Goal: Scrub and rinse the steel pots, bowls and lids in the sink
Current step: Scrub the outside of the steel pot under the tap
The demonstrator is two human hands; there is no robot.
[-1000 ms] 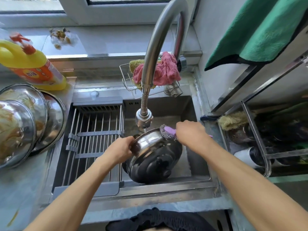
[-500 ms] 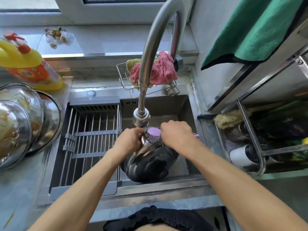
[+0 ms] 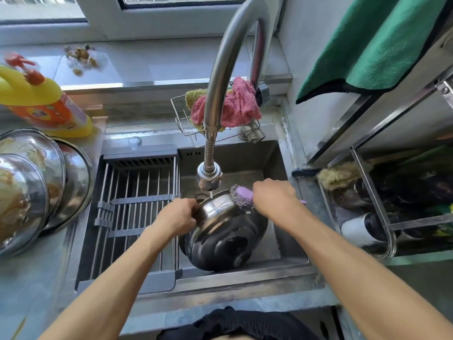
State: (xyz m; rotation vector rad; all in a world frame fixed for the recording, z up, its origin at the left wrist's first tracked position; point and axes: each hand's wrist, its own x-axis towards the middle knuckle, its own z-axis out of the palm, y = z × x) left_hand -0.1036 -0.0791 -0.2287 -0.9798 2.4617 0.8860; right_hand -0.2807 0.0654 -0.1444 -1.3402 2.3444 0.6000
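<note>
Centre of frame: steel pot point(image 3: 225, 236) tilted in the sink point(image 3: 277, 158) under the faucet point(image 3: 209, 175). Left hand point(image 3: 175, 217) gripping the pot's rim; right hand point(image 3: 274, 198) clenched around purple-handled scrubber point(image 3: 241, 196), wire pad touching the rim. Left edge: stacked steel lids point(image 3: 31, 182), yellow detergent bottle point(image 3: 41, 104).

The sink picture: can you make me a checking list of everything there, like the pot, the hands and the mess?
Surface: steel sink set in a grey counter; a grey slatted rack spans its left half.
Job's things: steel pot tilted on its side under the tap; a thin stream of water falls on it. More steel bowls wait stacked on the left.
Clutter: yellow soap bottle, pink cloth in a wire caddy, green towel.
Hands: left hand grips the pot's rim; right hand holds a purple-handled scrubber against the pot.
Cables: nothing seen.
Surroundings: window behind, metal shelf rack on the right.
</note>
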